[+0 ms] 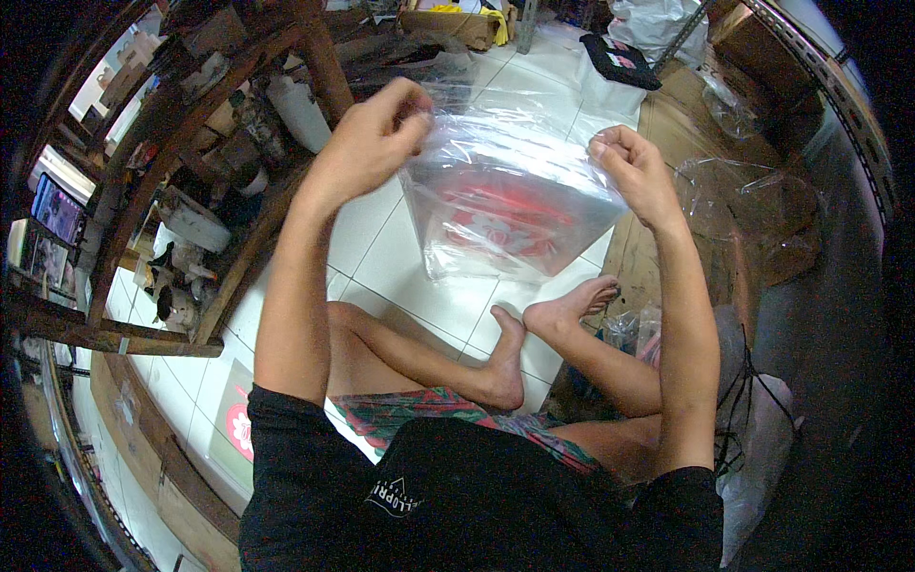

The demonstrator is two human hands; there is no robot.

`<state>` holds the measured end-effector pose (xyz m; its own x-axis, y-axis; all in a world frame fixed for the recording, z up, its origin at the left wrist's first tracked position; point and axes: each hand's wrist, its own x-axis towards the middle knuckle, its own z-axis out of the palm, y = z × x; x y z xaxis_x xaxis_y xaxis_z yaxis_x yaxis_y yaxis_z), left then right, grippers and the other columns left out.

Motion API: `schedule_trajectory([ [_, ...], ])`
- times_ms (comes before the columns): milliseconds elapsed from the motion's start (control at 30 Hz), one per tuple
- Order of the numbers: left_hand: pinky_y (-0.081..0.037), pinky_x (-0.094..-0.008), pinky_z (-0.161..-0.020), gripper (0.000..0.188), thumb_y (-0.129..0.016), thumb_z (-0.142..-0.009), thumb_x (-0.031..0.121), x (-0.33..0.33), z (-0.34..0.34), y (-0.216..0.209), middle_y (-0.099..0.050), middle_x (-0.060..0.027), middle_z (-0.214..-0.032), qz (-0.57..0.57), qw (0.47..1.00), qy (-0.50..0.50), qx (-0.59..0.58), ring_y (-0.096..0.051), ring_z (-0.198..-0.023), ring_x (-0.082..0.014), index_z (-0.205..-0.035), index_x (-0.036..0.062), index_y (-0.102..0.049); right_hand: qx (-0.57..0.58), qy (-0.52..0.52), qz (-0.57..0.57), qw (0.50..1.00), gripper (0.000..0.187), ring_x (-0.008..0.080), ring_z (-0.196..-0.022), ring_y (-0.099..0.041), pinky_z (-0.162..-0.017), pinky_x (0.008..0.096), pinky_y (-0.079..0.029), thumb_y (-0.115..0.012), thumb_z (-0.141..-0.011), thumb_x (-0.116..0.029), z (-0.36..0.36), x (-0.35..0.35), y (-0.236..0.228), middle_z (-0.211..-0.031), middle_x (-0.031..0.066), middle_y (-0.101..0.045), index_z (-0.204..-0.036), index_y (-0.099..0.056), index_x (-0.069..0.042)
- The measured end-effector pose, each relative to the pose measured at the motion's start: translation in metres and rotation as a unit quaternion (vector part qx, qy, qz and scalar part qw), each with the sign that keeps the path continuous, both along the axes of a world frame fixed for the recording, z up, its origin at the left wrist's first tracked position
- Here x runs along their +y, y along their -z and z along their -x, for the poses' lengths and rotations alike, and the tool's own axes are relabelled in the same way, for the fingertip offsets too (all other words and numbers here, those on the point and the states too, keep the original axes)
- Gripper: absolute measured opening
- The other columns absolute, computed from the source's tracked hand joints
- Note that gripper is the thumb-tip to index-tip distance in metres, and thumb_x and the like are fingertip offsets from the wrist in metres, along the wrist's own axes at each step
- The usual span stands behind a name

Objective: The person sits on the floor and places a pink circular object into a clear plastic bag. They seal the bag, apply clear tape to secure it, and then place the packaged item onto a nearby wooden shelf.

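The right hand (pixel 637 173) pinches the upper right edge of a clear plastic bag (pixel 510 229) with a red print; the left hand (pixel 376 138) curls at its upper left, whether gripping I cannot tell; beneath lies white tiled floor (pixel 381 272).

1. Plastic bag (pixel 510 221), centre: transparent, its print red with a pale flower.
2. Floor (pixel 374 272), centre: white tiles, darker grid lines.
3. Shirt (pixel 486 505), bottom: black, white lettering.
4. Shorts (pixel 429 412), lower centre: red-and-green pattern.
5. Box (pixel 610 93), upper right: whitish, black lid.
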<state>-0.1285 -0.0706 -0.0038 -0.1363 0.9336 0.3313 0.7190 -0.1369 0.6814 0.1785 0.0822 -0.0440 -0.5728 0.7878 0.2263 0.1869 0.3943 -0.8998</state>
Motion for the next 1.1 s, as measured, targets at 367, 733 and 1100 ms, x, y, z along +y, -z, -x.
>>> schedule_trajectory([
  [367, -0.049, -0.0282, -0.074, 0.041, -0.068, -0.086, 0.018, 0.034, 0.029, -0.005, -0.066, -0.0069, -0.103, 0.154, 0.972, 0.119, -0.129, -0.059, -0.080, -0.0123, -0.122, -0.0008, -0.060, -0.017, 0.008, -0.004, 1.000, 0.019, 0.0081, -0.075, -0.059, -0.066, 0.0234, -0.047, -0.061, -0.095, -0.018, -0.003, 0.002, 0.001, -0.086, 0.0029, -0.066, -0.102, -0.062, 0.000],
  [733, -0.052, -0.0343, -0.073, 0.025, -0.069, -0.084, 0.017, 0.053, 0.023, 0.028, -0.066, -0.0122, -0.092, -0.116, 0.984, 0.091, 0.098, -0.065, -0.077, -0.0241, -0.105, 0.0039, -0.065, -0.015, 0.012, 0.002, 1.000, 0.017, 0.0072, -0.073, -0.057, -0.064, 0.0228, -0.045, -0.062, -0.094, -0.017, 0.003, -0.005, -0.007, -0.086, 0.0020, -0.066, -0.100, -0.061, -0.001],
  [1100, -0.053, -0.0407, -0.071, 0.021, -0.069, -0.074, 0.003, 0.045, 0.011, 0.013, -0.061, -0.0123, -0.093, -0.234, 0.914, 0.107, 0.313, -0.064, -0.085, -0.0351, -0.091, 0.0042, -0.057, 0.064, -0.007, 0.038, 0.997, 0.014, 0.0015, -0.068, -0.047, -0.058, 0.0181, -0.035, -0.062, -0.096, -0.014, 0.006, -0.003, -0.002, -0.080, -0.0035, -0.059, -0.100, -0.053, -0.005],
])
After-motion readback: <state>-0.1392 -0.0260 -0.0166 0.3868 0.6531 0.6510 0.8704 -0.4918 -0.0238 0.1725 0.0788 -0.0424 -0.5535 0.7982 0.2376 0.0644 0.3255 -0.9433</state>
